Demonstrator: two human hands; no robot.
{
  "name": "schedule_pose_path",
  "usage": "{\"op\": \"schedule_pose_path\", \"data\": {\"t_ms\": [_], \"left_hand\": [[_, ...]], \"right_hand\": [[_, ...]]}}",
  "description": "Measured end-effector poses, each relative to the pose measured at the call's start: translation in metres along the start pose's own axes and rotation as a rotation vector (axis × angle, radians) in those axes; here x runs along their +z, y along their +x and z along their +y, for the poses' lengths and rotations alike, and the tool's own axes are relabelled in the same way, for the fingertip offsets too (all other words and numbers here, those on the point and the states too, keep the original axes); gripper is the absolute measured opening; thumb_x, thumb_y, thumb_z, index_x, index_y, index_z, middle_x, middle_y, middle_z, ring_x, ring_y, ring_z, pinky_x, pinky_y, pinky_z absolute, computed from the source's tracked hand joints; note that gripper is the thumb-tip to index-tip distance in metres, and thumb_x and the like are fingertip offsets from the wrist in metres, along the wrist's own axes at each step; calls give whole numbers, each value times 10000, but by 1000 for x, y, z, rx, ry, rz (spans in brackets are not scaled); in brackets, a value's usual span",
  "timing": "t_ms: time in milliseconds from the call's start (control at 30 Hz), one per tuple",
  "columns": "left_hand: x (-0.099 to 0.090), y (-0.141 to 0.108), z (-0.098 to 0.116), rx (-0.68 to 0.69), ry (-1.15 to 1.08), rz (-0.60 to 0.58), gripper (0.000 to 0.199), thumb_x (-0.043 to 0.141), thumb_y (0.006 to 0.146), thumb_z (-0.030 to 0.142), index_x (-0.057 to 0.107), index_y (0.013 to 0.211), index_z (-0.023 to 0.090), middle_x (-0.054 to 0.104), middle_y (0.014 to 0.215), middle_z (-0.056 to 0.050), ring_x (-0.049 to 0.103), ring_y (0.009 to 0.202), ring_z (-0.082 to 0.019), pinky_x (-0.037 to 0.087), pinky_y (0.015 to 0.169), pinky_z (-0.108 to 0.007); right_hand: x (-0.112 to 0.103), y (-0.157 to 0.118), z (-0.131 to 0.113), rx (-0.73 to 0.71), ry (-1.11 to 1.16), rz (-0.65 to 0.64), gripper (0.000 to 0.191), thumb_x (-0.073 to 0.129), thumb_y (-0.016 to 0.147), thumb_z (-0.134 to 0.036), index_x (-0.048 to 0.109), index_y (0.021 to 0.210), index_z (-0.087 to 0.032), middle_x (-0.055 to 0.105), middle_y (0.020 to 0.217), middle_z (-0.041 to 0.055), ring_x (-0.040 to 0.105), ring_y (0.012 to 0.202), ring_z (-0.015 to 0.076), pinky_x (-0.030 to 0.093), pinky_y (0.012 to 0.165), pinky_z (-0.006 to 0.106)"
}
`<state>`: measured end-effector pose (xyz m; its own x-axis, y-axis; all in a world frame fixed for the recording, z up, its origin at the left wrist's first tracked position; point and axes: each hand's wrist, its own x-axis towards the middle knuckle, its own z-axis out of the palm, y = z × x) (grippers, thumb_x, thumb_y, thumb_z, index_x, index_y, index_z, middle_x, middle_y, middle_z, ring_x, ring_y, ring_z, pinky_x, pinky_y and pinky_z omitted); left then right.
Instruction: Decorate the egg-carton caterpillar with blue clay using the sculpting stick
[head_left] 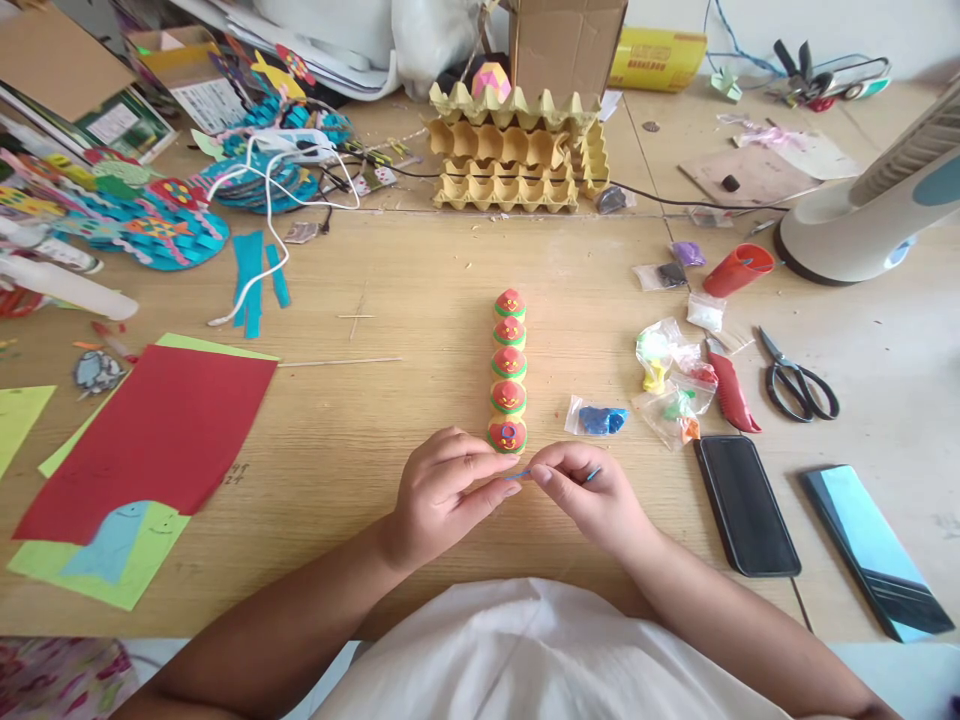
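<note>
Blue strand: a thin strip [519, 475], held crosswise between the two hands, just on the wearer's side of the row.
Right fingers: pinched on the strand by the right hand [592, 497]; a bit of blue is also seen past the knuckles.
Left fingers: slightly parted around the strand's end at the left hand [441, 490]; whether it is gripped cannot be told.
Cup row: red-topped cups [510, 365], set straight ahead of the fingers, the long axis pointed away from the wearer.
Nearest cup: marked with a blue ring [508, 432]; the left hand is nearer, though contact cannot be judged.
Right side: blue clay packet [602, 420] and scissors [799, 385] laid on the surface [420, 265].
</note>
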<state>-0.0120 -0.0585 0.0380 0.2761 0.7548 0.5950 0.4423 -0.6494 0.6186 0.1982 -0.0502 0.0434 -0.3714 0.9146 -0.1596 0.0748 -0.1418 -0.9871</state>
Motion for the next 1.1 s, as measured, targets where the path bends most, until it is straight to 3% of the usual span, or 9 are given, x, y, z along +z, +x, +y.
{"op": "schedule_pose_path", "data": {"t_ms": [267, 733, 933, 1100], "left_hand": [[0, 0, 0, 0, 1, 1, 174, 766, 911, 212, 738, 1082, 208, 760, 879, -34, 658, 731, -149, 551, 703, -296], [2, 1, 0, -119, -98, 38, 143, 763, 894, 127, 758, 1014, 204, 755, 882, -22, 688, 789, -131, 555, 755, -257], [7, -1, -12, -314, -109, 42, 163, 673, 968, 181, 748, 1105, 230, 748, 970, -32, 655, 821, -133, 531, 745, -256], [12, -2, -34, -477, -86, -38, 374, 589, 1012, 249, 616, 1385, 267, 667, 1357, -90, 621, 1170, -219, 517, 872, -317]], "right_hand": [[0, 0, 1, -30, -43, -2, 507, 639, 920, -649, 731, 733, -187, 588, 639, 27, 472, 621, 151, 403, 571, 274], [1, 0, 0, 12, 13, -53, 438, 662, 922, -577, 704, 790, -161, 504, 627, -6, 372, 553, 108, 310, 497, 242], [-8, 10, 5, -42, -71, 105, 386, 684, 918, -533, 744, 834, -161, 539, 622, 0, 424, 570, 123, 336, 521, 250], [-17, 26, 5, -78, -149, 271, 378, 696, 904, -533, 765, 821, -171, 612, 664, 19, 454, 595, 134, 353, 550, 267]]}}
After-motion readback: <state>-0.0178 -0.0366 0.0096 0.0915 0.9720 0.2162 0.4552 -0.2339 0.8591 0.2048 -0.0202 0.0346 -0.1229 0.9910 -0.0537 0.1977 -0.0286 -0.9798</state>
